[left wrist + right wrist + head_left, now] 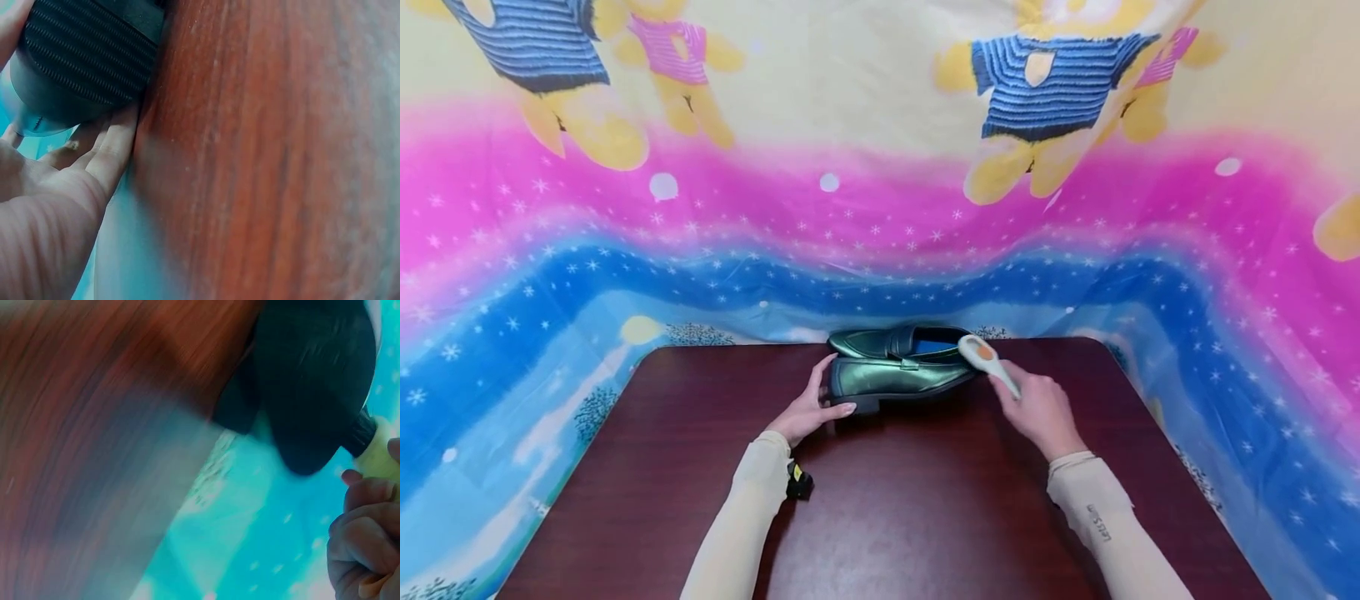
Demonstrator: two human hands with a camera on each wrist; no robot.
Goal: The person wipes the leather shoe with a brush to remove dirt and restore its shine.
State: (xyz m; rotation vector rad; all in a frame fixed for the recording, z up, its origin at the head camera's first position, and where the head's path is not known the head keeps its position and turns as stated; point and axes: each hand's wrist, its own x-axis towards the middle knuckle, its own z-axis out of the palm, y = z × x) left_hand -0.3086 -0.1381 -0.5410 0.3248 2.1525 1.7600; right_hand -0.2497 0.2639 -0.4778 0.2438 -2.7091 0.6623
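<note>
A right hand (1041, 408) grips a pale brush (983, 355), its dark bristles (360, 435) at the toe of the near shoe (883, 380); whether they touch cannot be told. A left hand (803, 415) holds that shoe's heel between thumb and fingers, the ridged tread facing the left wrist camera. Beside it, toe pointing the opposite way, lies the far shoe (868, 342), a blue insole showing. The 2 green shoes are at the far edge of a brown table (917, 517), before a printed cloth (850, 212).

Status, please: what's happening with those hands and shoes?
Left hand holding near shoe. Right hand gripping brush by the shoes' right end. Far shoe close behind.
</note>
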